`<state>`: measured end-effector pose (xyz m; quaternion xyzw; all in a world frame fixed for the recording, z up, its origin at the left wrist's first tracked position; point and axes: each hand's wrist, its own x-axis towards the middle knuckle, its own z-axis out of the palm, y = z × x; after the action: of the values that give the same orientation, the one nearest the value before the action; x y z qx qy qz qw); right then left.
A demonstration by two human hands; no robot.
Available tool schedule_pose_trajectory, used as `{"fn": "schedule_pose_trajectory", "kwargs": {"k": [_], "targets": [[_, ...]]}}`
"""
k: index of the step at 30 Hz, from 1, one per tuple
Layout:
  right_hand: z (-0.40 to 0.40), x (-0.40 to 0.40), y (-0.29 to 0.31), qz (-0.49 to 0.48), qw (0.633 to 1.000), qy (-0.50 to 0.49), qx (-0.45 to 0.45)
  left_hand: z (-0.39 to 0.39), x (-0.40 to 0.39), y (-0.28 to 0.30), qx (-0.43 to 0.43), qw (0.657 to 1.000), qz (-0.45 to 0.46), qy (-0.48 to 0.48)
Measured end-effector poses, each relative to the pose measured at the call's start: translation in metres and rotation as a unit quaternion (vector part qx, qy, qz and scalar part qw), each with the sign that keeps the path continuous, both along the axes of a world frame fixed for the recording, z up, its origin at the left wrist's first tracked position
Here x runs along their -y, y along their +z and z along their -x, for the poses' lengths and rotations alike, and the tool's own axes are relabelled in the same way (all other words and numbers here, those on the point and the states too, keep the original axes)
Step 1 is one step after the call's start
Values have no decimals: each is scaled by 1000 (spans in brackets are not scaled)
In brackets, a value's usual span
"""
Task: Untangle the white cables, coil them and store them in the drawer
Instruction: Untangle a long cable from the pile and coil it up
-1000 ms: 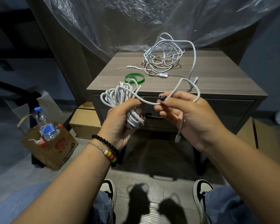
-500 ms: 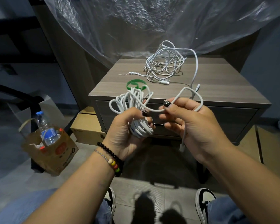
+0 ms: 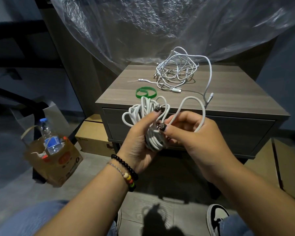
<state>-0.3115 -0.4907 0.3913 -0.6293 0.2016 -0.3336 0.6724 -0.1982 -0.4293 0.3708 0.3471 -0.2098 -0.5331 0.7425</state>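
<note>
The left hand (image 3: 140, 142) is wrapped around a half-made coil of white cable (image 3: 148, 120), thumb pressed over the top of the bundle, with loops fanning out above the fist and tighter turns showing below it. Close beside it, almost touching, the right hand (image 3: 194, 135) pinches the free run of the same cable and carries one loose loop (image 3: 192, 106) arching up over its knuckles.

That free run trails up and back over the near right edge of the wooden nightstand (image 3: 228, 92), its connector end (image 3: 211, 95) lying near the edge. Farther back on the top sits the tangled pile of white cables (image 3: 175, 70), not yet sorted. A green cable tie (image 3: 146, 92) lies near the front, just beyond the coil. The drawer (image 3: 242, 133) beneath looks closed.

To my eye, the step in hand is laying the next turn onto the coil. It would go best if the right hand fed the loop in at the size of the others and let the cable roll between the fingertips so no twist builds, while the left thumb lifts only enough to trap the new turn. Slack should come gently, so the far pile isn't dragged along.

Down on the floor to the left stands a paper bag (image 3: 53, 160) with a water bottle (image 3: 48, 135) in it.
</note>
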Motion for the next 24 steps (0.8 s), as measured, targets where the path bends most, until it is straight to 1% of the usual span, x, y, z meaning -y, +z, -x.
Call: {"fn": "schedule_pose_trajectory", "kwargs": {"k": [3,7,10,13,15,17,20,22,24], "targets": [[-1,-6,-4,65,997,13,-25,1,3,0,-14,997,-48,54],[-2,-8,-5,103,994,37,-29,-6,6,-1,-25,987,-70,143],[-1,-3,-3,129,990,46,-17,-5,4,6,-32,988,-28,146],[2,-1,-4,183,981,64,-22,-7,3,5,-22,991,4,136],[2,-1,-6,230,971,60,-21,-12,4,0,5,990,-15,139],[2,-1,-9,270,961,54,-17,-13,4,-2,16,984,-48,171],[3,-2,-11,306,950,65,1,-15,4,1,-17,977,-58,204],[3,-2,-11,303,951,62,13,-19,3,2,-54,978,-46,195],[5,0,-9,295,954,54,1,-25,0,3,-108,977,-20,184]]}}
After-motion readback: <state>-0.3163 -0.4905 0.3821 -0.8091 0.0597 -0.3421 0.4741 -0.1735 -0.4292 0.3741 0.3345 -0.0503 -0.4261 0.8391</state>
